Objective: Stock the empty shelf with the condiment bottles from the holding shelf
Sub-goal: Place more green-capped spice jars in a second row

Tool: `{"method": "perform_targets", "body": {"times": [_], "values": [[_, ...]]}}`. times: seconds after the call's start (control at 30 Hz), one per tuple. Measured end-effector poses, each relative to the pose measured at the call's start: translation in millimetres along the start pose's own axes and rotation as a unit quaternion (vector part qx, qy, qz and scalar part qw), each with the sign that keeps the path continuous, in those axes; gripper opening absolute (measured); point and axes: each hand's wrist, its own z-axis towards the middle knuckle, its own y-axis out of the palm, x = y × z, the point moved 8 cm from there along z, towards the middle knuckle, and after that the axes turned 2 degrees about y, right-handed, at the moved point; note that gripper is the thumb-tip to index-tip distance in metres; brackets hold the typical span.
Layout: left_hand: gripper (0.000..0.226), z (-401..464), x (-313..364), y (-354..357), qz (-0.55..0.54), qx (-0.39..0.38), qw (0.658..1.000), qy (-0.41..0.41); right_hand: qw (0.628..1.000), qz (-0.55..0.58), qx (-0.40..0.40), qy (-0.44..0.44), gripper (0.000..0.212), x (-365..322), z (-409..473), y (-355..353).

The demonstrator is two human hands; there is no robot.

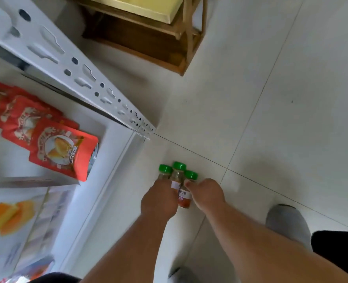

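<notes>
Currently both hands carry a cluster of three green-capped condiment bottles over the tiled floor, just right of the white metal shelf. Left hand grasps the left side of the cluster, right hand the right, thumb pressed on the rightmost bottle's shoulder.

Handling, my read: small rigid bottles, glass or hard plastic, can't tell which. Light, but smooth-walled and pressed against each other, so the middle one could slip out if the squeeze eases. Best hold looks like mid-body on the labels, not the caps. Set down base first, all three upright.

Not visible: bottle bases and most of the left bottle, covered by fingers. Label text too small to read. Red snack pouches sit on the shelf; the target empty shelf isn't identifiable. Wooden rack at top is cut off. Left edge is motion-blurred.
</notes>
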Motion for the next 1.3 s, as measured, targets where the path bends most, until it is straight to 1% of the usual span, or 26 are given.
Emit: {"method": "perform_targets", "body": {"times": [0.13,0.2,0.27,0.37,0.47,0.57,0.63,0.7,0.8,0.87,0.93,1.0,1.03,1.2,1.3], "values": [[0.016,5,9,11,0.029,0.02,0.999,0.024,1.0,-0.022,0.011,-0.002,0.056,7,15,9],[0.018,2,10,14,0.046,0.034,0.998,0.037,0.999,-0.028,0.019,0.002,0.059,13,16,9],[0.02,-2,14,16,0.067,0.045,0.995,0.055,0.999,-0.016,0.028,0.01,0.057,21,15,4],[0.024,-5,17,10,0.009,0.088,0.994,0.061,0.998,0.017,0.049,0.026,0.049,35,12,-9],[0.024,9,10,-2,-0.05,0.127,0.99,0.038,0.998,0.03,0.057,0.026,0.042,42,11,-15],[0.026,31,6,-1,-0.038,0.096,0.994,0.027,0.996,0.075,0.044,0.022,0.04,39,14,-13],[0.026,42,10,4,-0.027,0.066,0.997,0.02,0.996,0.085,0.032,0.02,0.043,33,15,-11],[0.025,46,15,6,-0.036,0.054,0.998,0.019,0.995,0.093,0.03,0.018,0.041,26,14,-11],[0.025,48,22,10,-0.08,0.042,0.995,0.032,0.992,0.118,0.039,0.02,0.034,25,10,-15],[0.032,50,20,13,-0.097,0.026,0.995,0.027,0.992,0.121,0.026,0.009,0.031,24,8,-13],[0.041,55,20,21,-0.098,-0.006,0.995,0.015,0.992,0.129,-0.003,0.003,0.023,23,9,-4],[0.04,60,20,30,-0.096,-0.043,0.994,-0.001,0.986,0.164,-0.015,0.004,0.011,23,9,2],[0.039,64,20,33,-0.101,-0.054,0.993,-0.008,0.983,0.184,-0.014,0.005,0.01,24,10,4],[0.028,58,20,21,-0.178,-0.07,0.981,-0.022,0.972,0.23,-0.038,-0.024,0.016,18,-3,-13],[0.027,29,26,-15,-0.208,-0.048,0.977,-0.021,0.973,0.221,-0.039,-0.052,0.014,0,-28,-42]]}}
